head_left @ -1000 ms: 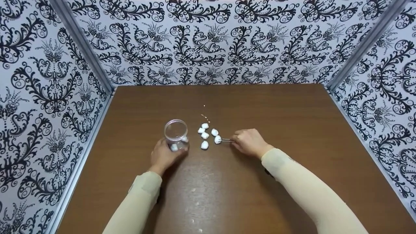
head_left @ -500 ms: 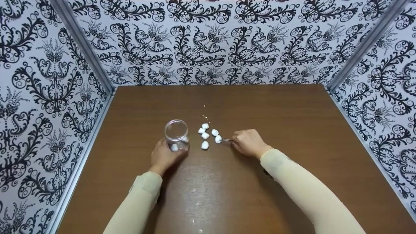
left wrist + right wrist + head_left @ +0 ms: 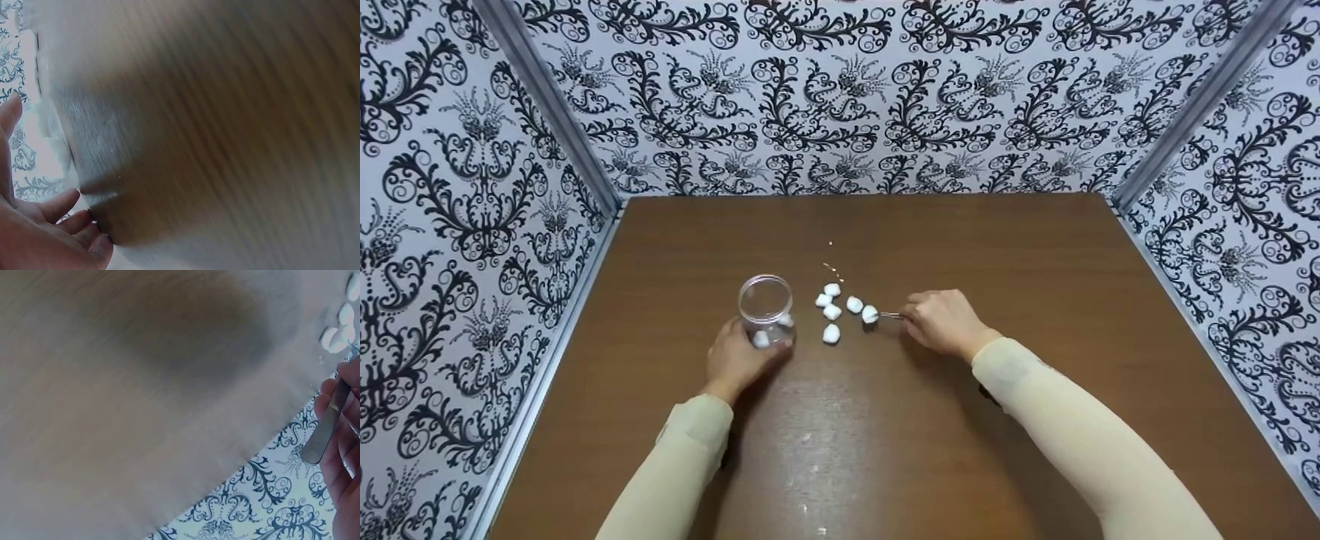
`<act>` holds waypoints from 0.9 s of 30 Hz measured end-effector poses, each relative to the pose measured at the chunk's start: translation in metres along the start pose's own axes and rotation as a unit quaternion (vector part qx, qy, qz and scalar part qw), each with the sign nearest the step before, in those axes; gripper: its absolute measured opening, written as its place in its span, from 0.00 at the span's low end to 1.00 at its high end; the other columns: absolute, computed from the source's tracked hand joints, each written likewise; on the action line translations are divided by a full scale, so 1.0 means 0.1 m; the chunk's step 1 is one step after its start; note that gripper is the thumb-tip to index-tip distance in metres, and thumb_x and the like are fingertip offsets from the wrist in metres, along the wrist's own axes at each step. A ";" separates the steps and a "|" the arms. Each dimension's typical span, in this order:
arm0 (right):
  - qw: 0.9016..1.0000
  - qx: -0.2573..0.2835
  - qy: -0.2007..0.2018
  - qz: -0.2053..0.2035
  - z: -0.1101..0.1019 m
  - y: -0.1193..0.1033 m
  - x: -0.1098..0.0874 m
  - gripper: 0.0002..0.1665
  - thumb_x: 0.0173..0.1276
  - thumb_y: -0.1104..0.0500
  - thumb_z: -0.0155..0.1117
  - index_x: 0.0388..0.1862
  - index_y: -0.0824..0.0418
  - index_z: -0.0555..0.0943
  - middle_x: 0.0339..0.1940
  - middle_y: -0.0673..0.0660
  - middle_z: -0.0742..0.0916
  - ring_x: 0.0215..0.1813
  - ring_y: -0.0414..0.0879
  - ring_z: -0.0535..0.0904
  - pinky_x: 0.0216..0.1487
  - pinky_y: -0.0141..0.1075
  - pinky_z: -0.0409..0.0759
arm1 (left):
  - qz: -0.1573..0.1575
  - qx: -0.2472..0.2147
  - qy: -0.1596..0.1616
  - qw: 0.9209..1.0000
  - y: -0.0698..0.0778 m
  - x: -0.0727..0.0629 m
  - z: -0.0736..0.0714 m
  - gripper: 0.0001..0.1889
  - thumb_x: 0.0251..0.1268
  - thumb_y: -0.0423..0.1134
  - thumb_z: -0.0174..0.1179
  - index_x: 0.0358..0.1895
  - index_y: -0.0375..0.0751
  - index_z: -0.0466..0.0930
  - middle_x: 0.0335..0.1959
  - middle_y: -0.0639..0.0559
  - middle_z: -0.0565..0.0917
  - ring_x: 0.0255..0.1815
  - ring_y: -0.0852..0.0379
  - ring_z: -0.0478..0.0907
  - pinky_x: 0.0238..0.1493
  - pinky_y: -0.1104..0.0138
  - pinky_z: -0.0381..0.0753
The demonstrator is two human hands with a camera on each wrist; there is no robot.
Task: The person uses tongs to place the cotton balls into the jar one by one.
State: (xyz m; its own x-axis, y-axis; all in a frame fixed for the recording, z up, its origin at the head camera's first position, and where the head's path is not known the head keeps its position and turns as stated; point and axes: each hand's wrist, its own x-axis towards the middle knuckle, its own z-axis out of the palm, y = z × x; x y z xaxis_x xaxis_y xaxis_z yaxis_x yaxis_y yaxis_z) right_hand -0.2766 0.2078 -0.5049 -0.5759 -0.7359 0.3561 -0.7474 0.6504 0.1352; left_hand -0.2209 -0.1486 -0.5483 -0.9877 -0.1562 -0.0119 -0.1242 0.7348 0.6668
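Note:
My left hand grips the lower part of a clear jar, which stands with its mouth open upward. At least two cotton balls show inside it through the wall. My right hand pinches metal tweezers; their flat end sticks out of the fingers in the right wrist view. A cotton ball is at the tips, slightly above the table with a dark shadow below. Several more cotton balls lie between the hands. In the left wrist view my left hand has bent fingers.
The brown wooden table has patterned walls behind and at both sides. Small white bits lie on the wood beyond the cotton balls. A metal rail runs along the left edge.
My right hand has moved slightly up and to the right, and the cotton ball at the tweezers' tips has come off the table and away from its neighbour. The left hand and jar stay put.

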 end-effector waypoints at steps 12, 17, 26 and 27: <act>0.999 0.002 0.039 -0.032 -0.25 -0.04 0.31 0.04 0.63 0.60 0.66 0.30 0.56 0.87 0.24 0.50 0.81 0.23 0.48 0.79 0.19 0.44 0.77 | 0.001 0.015 -0.002 1.000 0.03 -0.01 -0.02 0.47 0.48 0.63 0.73 0.67 0.34 0.71 0.64 0.37 0.74 0.63 0.37 0.72 0.61 0.42 0.66; 0.997 0.005 0.057 -0.051 -0.37 -0.13 0.54 0.03 0.61 0.61 0.68 0.30 0.57 0.86 0.23 0.50 0.80 0.23 0.49 0.79 0.18 0.45 0.75 | -0.002 0.020 0.001 1.000 0.03 -0.01 -0.02 0.47 0.47 0.63 0.73 0.66 0.34 0.71 0.64 0.37 0.74 0.62 0.37 0.72 0.60 0.42 0.67; 0.995 0.011 0.077 -0.065 -0.50 -0.30 0.88 0.06 0.66 0.59 0.64 0.32 0.57 0.87 0.26 0.50 0.82 0.25 0.48 0.79 0.20 0.43 0.76 | 0.000 0.019 0.005 1.000 0.03 -0.01 -0.01 0.47 0.46 0.62 0.74 0.66 0.34 0.72 0.64 0.37 0.75 0.62 0.37 0.72 0.60 0.42 0.68; 0.994 0.012 0.081 -0.066 -0.51 -0.32 0.91 0.06 0.66 0.59 0.64 0.32 0.57 0.87 0.26 0.50 0.82 0.25 0.47 0.78 0.19 0.43 0.76 | 0.002 0.019 0.006 1.000 0.03 -0.01 -0.01 0.47 0.46 0.62 0.74 0.65 0.34 0.72 0.63 0.37 0.75 0.62 0.37 0.73 0.60 0.42 0.68</act>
State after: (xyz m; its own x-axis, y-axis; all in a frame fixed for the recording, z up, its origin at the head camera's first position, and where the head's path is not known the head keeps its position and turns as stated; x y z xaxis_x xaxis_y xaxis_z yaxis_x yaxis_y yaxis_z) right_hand -0.2883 0.1290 -0.4298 -0.4123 -0.7734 0.4815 -0.8218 0.5439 0.1700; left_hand -0.2203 -0.1468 -0.5452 -0.9870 -0.1610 -0.0015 -0.1250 0.7603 0.6375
